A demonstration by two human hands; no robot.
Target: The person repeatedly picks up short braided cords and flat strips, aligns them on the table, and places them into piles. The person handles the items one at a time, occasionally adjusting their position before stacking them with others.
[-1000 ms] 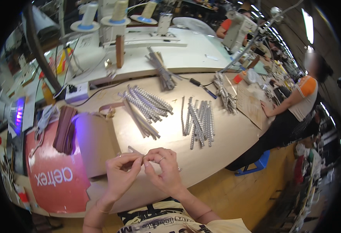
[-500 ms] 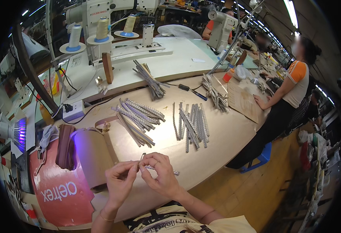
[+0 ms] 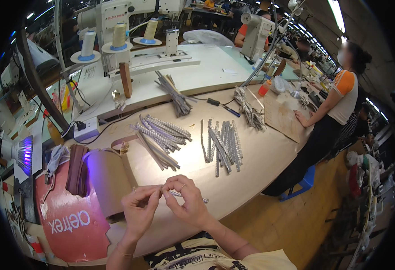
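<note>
My left hand (image 3: 141,209) and my right hand (image 3: 187,204) meet at the front of the table, their thumbs and fingertips pinched together. Between them is the end of a thin grey-brown strip (image 3: 162,191), mostly covered by the fingers. A grey-and-white braided strap (image 3: 205,200) shows behind my right hand; whether it joins the strip is hidden. Beyond my hands lie plain grey and tan strips (image 3: 158,152) and a fan of braided straps (image 3: 163,132). More braided straps (image 3: 224,145) lie to the right.
Left of my hands stand a brown roll (image 3: 109,184) and a dark red folded bundle (image 3: 76,171) on a red sheet (image 3: 71,225). Farther back are a strip bundle (image 3: 177,96), a braided bundle (image 3: 250,110), a pen-like tool (image 3: 230,110) and thread spools (image 3: 119,38). A person (image 3: 348,90) stands at the right.
The thin strip end that stood up above my fingertips has dropped from sight among the fingers. Both hands stay in nearly the same place, still pinched together.
</note>
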